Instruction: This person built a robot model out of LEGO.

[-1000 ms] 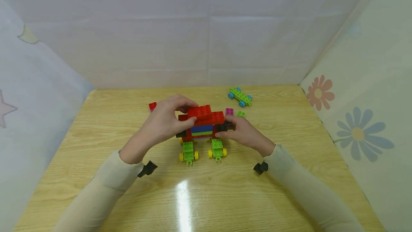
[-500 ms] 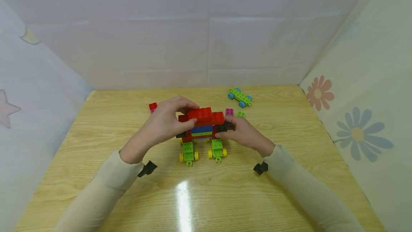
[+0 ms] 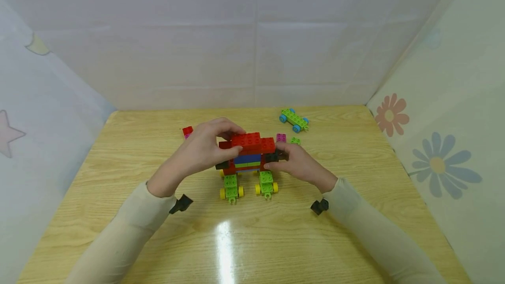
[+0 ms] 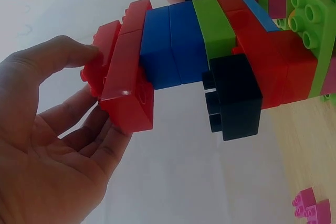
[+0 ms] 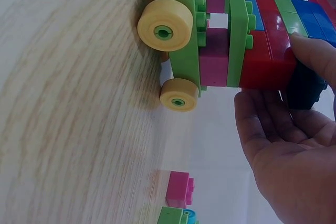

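A toy-brick figure with blue bricks (image 3: 247, 159) in its middle stands on two green wheeled bases (image 3: 231, 185) with yellow wheels. My left hand (image 3: 199, 150) holds the upper red brick (image 3: 248, 140) at the top, thumb in front and fingers behind. In the left wrist view that brick lies against a longer red layer (image 4: 127, 77), beside the blue bricks and a green one (image 4: 214, 27). My right hand (image 3: 301, 164) grips the figure's right side at a black brick (image 5: 304, 85), thumb over the red body (image 5: 268, 69). Another black brick (image 4: 236, 98) juts from the left side.
Behind the right hand lie a magenta brick (image 3: 281, 137) and a small green brick (image 3: 295, 141). Farther back is a green wheeled base with blue wheels (image 3: 294, 120). A red brick (image 3: 187, 130) with magenta beneath sits behind the left hand. Fabric walls border the wooden table (image 3: 252, 240).
The upper red brick, skewed and higher a second ago, has come down and now sits straight along the red layer under it. The right hand has stayed in place.
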